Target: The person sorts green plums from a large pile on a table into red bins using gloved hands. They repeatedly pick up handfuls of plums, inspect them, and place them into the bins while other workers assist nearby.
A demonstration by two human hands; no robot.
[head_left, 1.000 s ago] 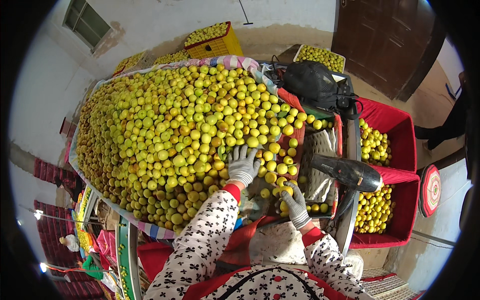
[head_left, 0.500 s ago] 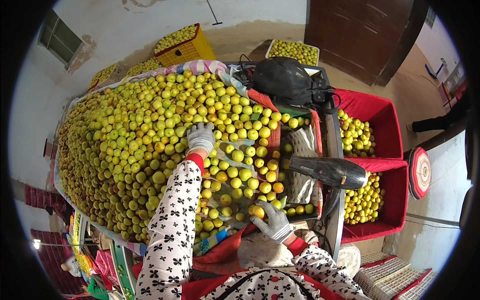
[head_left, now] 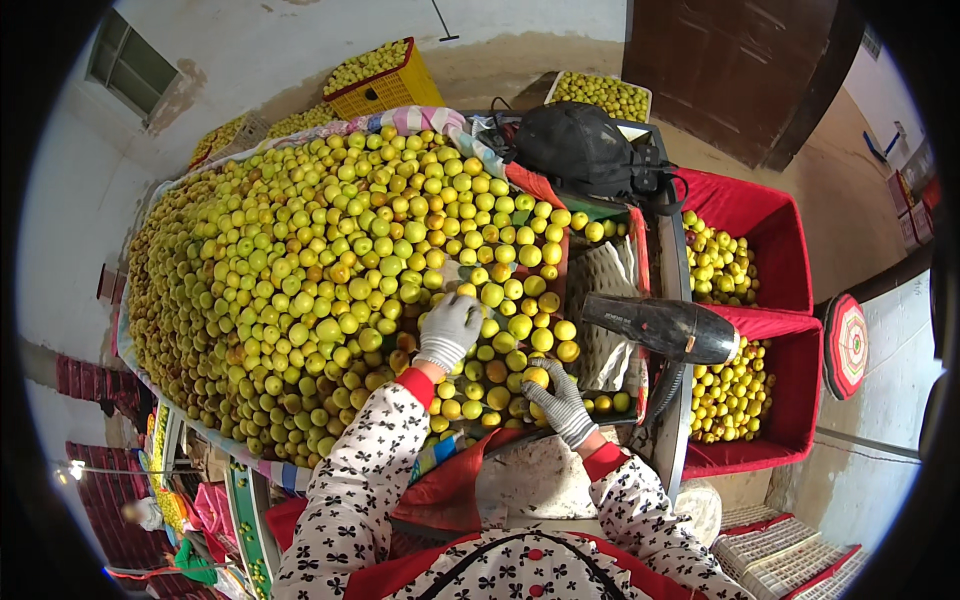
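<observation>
A large heap of small round yellow-green fruit (head_left: 290, 270), some with brown patches and looking like jujubes, covers the cloth-lined table. My left hand (head_left: 449, 330), in a striped grey-white glove, lies on the heap's right part, its fingers spread over the fruit. Near the table's front right, my right hand (head_left: 566, 408), gloved the same way, has thumb and fingers curled around a yellow fruit (head_left: 536, 379). Between and beyond the hands, looser fruit (head_left: 519, 327) lies on the cloth. To the right of it a black hair dryer (head_left: 660, 328) rests over a white woven piece (head_left: 606, 280).
Two red-lined bins (head_left: 765, 400) with fruit stand at the right. A black cap-like bag (head_left: 578, 150) sits at the table's far right corner. A yellow crate (head_left: 415, 85) of fruit is behind the table. A round patterned stool (head_left: 848, 346) stands beyond the bins.
My left hand has come nearer and to the right over the fruit. My right hand has moved slightly farther away and right. The view has shifted a little.
</observation>
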